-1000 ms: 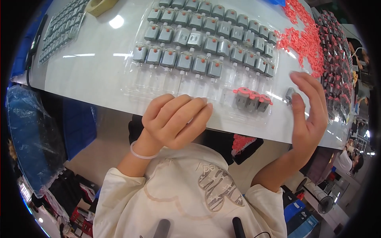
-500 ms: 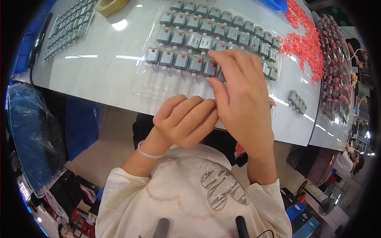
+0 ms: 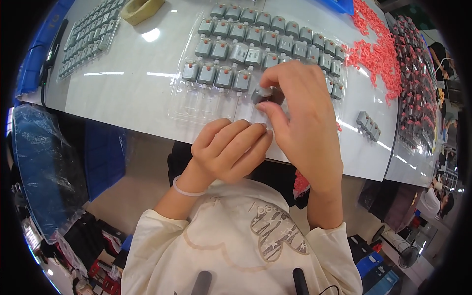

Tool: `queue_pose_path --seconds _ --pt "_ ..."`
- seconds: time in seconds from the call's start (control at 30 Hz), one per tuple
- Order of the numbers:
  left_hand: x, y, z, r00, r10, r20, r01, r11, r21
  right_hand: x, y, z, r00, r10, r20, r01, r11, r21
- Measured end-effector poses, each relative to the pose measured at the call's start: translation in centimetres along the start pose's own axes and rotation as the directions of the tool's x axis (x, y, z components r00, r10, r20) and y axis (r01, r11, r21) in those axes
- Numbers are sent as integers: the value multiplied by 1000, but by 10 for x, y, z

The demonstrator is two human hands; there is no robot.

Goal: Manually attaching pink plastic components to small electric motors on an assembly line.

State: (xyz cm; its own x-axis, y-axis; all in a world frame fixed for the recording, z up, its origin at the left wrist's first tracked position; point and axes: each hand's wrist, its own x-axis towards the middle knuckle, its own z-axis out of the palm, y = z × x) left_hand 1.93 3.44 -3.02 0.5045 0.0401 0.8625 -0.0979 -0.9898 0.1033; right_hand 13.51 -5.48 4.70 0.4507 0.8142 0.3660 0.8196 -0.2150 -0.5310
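Note:
Rows of small grey electric motors [image 3: 223, 77], many with an orange-red dot, sit in a clear plastic tray [image 3: 183, 109] in front of me. My right hand [image 3: 309, 118] reaches over the tray's near right part, thumb and forefinger pinching one motor [image 3: 262, 94], which is tilted out of line with its row. Close by, at the near edge of the tray, my left hand [image 3: 228, 151] is curled closed with its fingertips tucked in. What it holds, if anything, is hidden. Part of the tray lies out of sight behind my right hand.
Several motors [image 3: 368, 126] stand in a group on the white table at right. Small pink-red plastic pieces [image 3: 376, 66] are heaped beyond them, beside a stack of filled trays [image 3: 418, 93]. Another motor tray [image 3: 93, 39], a yellow ring [image 3: 141, 11] and a blue bin [image 3: 340, 5] lie farther off.
My right thumb and forefinger have closed on a motor in the nearest row and drawn it out of its place toward me. My left hand has barely moved.

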Motion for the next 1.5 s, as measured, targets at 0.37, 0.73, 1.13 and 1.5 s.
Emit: queue_pose_path --seconds 0.37,0.73,1.13,1.5 --pt "-5 3 -1 998 -18 57 19 1000 -22 -2 5 -4 994 -11 105 -3 991 135" --pt "-1 1 -4 997 -16 77 18 1000 -23 -33 34 -84 981 151 -124 -114 958 265" --pt "0 4 -3 992 -13 129 16 1000 -19 -140 129 -158 679 733 27 -697 633 338" --pt "1 4 -2 991 -19 131 23 999 -24 -110 90 -130 829 499 -252 -533 841 -91"
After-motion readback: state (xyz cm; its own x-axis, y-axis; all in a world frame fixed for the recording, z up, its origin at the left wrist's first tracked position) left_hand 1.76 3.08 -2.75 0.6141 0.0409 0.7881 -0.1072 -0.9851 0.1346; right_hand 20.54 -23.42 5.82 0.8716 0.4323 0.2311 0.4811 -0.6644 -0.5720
